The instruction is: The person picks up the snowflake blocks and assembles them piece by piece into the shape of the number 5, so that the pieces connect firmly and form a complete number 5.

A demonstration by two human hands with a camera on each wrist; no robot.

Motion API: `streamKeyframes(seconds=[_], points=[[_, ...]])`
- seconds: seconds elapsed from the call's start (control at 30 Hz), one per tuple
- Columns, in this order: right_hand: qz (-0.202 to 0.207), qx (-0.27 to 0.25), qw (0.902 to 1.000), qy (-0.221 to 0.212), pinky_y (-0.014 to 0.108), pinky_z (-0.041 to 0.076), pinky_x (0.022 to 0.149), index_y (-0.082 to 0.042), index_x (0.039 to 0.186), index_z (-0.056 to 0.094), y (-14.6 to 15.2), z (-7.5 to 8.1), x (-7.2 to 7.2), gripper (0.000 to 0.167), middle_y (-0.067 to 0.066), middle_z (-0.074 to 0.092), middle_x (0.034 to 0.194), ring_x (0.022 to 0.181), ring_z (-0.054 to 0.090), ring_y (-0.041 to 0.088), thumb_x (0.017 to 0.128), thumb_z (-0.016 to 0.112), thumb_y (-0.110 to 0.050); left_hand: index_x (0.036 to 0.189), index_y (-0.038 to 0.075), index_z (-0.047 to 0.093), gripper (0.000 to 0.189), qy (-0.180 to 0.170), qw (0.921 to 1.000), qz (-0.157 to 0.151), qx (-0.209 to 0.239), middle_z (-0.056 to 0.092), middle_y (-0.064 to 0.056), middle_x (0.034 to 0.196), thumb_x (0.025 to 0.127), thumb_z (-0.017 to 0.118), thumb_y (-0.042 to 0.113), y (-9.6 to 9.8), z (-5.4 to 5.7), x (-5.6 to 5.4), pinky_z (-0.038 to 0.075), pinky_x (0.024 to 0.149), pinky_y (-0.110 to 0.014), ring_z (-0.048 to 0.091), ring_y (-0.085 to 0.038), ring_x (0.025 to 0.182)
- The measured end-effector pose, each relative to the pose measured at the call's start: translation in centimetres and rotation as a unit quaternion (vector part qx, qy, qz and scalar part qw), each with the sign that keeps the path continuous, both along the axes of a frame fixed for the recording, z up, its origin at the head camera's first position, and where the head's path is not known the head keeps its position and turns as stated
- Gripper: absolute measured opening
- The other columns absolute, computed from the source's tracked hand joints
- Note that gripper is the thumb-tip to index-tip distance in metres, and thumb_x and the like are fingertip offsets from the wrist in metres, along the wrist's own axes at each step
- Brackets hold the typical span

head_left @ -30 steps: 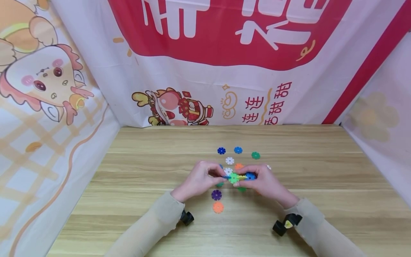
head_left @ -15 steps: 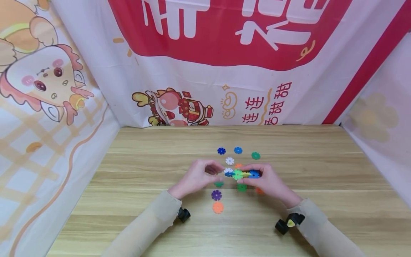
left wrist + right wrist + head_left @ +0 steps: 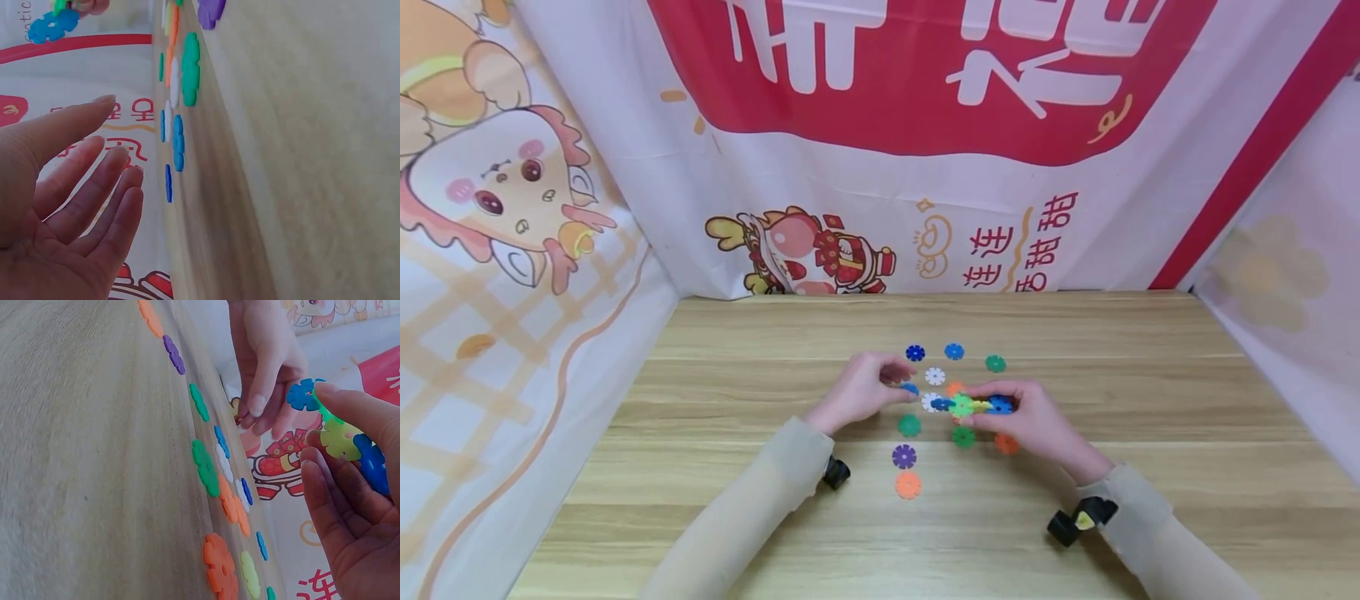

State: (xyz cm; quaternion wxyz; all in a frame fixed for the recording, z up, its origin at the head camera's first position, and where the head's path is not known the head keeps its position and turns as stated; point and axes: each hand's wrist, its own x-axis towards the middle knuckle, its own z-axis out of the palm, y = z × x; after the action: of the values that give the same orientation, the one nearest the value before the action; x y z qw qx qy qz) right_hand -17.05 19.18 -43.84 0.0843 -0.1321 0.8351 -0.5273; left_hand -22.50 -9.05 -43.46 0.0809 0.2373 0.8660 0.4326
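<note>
My right hand (image 3: 1026, 417) pinches a short chain of interlocking snowflake discs (image 3: 961, 406), raised over the table. In the right wrist view the chain shows a blue disc (image 3: 304, 395) at its free end, then light green, a yellow disc (image 3: 341, 441) and a darker blue disc (image 3: 373, 464) by the palm. My left hand (image 3: 863, 392) is apart from the chain, its fingers spread and holding nothing. Right at its fingertips in the head view lies a loose blue disc (image 3: 911, 389). The left wrist view shows the thumb and fingers (image 3: 115, 215) well separated.
Loose discs lie about the hands on the wooden table (image 3: 760, 500): a purple disc (image 3: 904, 457), an orange disc (image 3: 907, 485), a green disc (image 3: 909, 426), a white disc (image 3: 935, 377) and several others. A printed cloth (image 3: 820, 167) hangs behind the table.
My left hand has let go of the chain's blue end and moved left and away toward the loose blue disc. The right hand has shifted slightly right, still holding the chain.
</note>
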Motion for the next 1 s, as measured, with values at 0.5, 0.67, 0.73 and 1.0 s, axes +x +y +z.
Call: streamKeyframes(seconds=[0.5, 0.67, 0.73, 1.0], points=[[0.012, 0.005, 0.9999, 0.009, 0.035, 0.056, 0.083, -0.021, 0.116, 0.078, 0.0, -0.1, -0.2, 0.039, 0.002, 0.069, 0.12, 0.102, 0.061, 0.026, 0.082, 0.088, -0.038, 0.119, 0.005, 0.072, 0.039, -0.039, 0.9972, 0.012, -0.063, 0.071, -0.003, 0.105, 0.083, 0.086, 0.012, 0.5, -1.0, -1.5, 0.053, 0.084, -0.029, 0.063, -0.015, 0.093], [0.013, 0.005, 0.9999, 0.007, 0.035, 0.055, 0.084, -0.022, 0.116, 0.078, -0.1, 0.0, -0.1, 0.039, 0.001, 0.069, 0.121, 0.103, 0.061, 0.025, 0.082, 0.087, -0.038, 0.112, 0.006, 0.074, 0.031, -0.058, 0.9942, 0.022, -0.088, 0.069, -0.002, 0.096, 0.084, 0.086, 0.012, 0.6, -0.9, -1.5, 0.052, 0.079, -0.029, 0.061, -0.014, 0.086], [0.014, 0.004, 0.9999, 0.009, 0.035, 0.055, 0.084, -0.022, 0.116, 0.078, -0.1, 0.0, 0.0, 0.038, 0.001, 0.07, 0.12, 0.104, 0.061, 0.025, 0.082, 0.087, -0.037, 0.11, 0.008, 0.075, 0.029, -0.064, 0.993, 0.024, -0.097, 0.068, -0.001, 0.094, 0.084, 0.086, 0.013, 0.7, -0.9, -1.5, 0.052, 0.078, -0.029, 0.06, -0.015, 0.084], [0.019, -0.001, 0.9997, 0.012, 0.033, 0.056, 0.084, -0.021, 0.116, 0.078, -0.1, -0.1, 0.0, 0.037, 0.001, 0.071, 0.119, 0.102, 0.063, 0.026, 0.083, 0.087, -0.036, 0.107, 0.011, 0.073, 0.027, -0.067, 0.9915, 0.027, -0.107, 0.066, 0.0, 0.094, 0.084, 0.087, 0.015, 0.8, -0.8, -1.5, 0.051, 0.079, -0.03, 0.059, -0.016, 0.086]])
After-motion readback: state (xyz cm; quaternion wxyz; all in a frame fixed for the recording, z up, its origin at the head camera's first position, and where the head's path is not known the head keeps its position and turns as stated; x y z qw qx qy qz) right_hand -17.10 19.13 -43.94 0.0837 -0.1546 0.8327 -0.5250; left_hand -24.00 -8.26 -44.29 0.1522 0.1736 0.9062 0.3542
